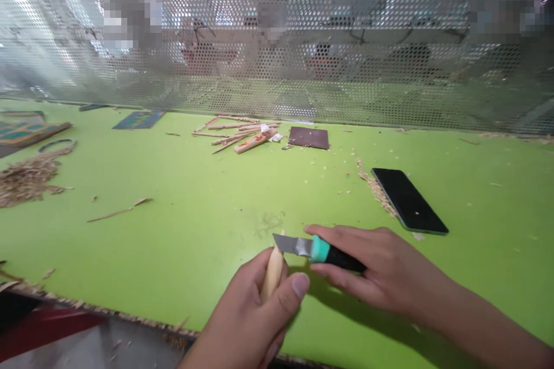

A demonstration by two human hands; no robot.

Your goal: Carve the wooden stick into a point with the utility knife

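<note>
My left hand (259, 305) is closed around a short piece of pale wood (272, 274), whose narrow tip points up and away from me. In my right hand (367, 265) is a carving knife (320, 249) with a black and teal handle, gripped between thumb and fingers. Its flat metal blade points left and lies over the upper end of the wood; whether the edge touches it I cannot tell. Both hands are above the green table (194, 253), near its front edge.
A black phone (409, 202) lies at the right beside a line of shavings (376, 190). Farther back are thin wooden sticks (238, 134) and a dark brown sheet (309, 138). A shavings pile (28, 179) is at left. A perforated screen (277, 57) stands behind.
</note>
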